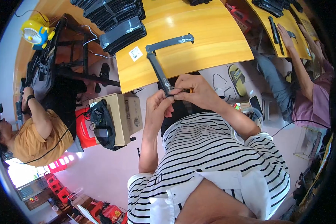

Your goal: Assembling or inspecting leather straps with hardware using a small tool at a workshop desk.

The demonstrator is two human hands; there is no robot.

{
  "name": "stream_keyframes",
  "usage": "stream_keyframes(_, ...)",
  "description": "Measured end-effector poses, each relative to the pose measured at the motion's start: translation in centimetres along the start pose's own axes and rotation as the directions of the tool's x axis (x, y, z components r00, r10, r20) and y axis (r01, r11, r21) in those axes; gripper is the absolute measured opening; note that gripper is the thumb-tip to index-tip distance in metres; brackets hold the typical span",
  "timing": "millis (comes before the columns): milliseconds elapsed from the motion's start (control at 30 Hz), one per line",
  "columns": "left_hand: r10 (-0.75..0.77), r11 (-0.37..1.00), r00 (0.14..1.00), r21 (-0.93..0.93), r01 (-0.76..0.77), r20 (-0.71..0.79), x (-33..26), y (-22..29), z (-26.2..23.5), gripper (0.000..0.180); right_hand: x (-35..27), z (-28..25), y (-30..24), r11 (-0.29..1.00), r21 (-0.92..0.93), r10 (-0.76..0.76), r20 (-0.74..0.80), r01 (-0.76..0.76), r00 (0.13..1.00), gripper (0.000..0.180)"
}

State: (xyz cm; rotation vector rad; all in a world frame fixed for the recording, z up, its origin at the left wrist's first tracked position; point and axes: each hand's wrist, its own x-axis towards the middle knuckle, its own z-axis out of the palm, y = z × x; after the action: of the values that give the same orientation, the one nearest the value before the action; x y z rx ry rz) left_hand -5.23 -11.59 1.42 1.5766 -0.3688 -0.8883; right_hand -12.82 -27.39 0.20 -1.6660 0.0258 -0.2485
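Note:
Just past the table's near edge, my left hand (156, 106) pinches the near end of a long flat black strip (158, 70) with pale printing. The strip's far end lies on the yellow table, close to another black strip (173, 41) with a small tab at its right end. My right hand (198, 92) is closed at the same near end, its fingertips meeting those of my left. A small thin tool with an orange and black handle (190, 90) shows in my right fingers; its exact kind is mostly hidden.
Bundled black strips (123, 35) are piled at the table's far left, near a white label (135, 53). A cardboard box (119, 115) with a black bag stands left of me. Co-workers sit on both sides, one in an orange shirt (44, 138). A yellow-green slipper (236, 80) lies on the floor.

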Motion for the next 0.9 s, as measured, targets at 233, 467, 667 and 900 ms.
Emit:
stream_keyframes(233,0.011,1.000,1.000,-0.023,-0.012,-0.020,0.0,-0.3,1.3,0.012,-1.5,3.1,-1.2,0.937,-0.343,-0.215,-0.402,0.072,0.890,0.005)
stream_keyframes(467,-0.027,0.990,0.999,-0.136,0.023,-0.033,-0.6,-0.9,1.1,0.016,0.1,1.8,-0.2,0.970,-0.230,-0.144,-0.297,0.076,0.944,0.005)
stream_keyframes(667,-0.033,0.984,0.999,-0.176,0.031,-0.005,0.2,-1.0,0.8,0.028,0.1,1.5,-0.7,0.963,-0.236,-0.181,-0.196,0.133,0.964,0.007)
stream_keyframes(900,0.004,0.986,1.000,-0.166,-0.002,0.013,0.1,-1.2,1.8,0.026,-0.3,1.6,-0.1,0.930,-0.276,-0.316,-0.260,0.244,0.912,0.007)
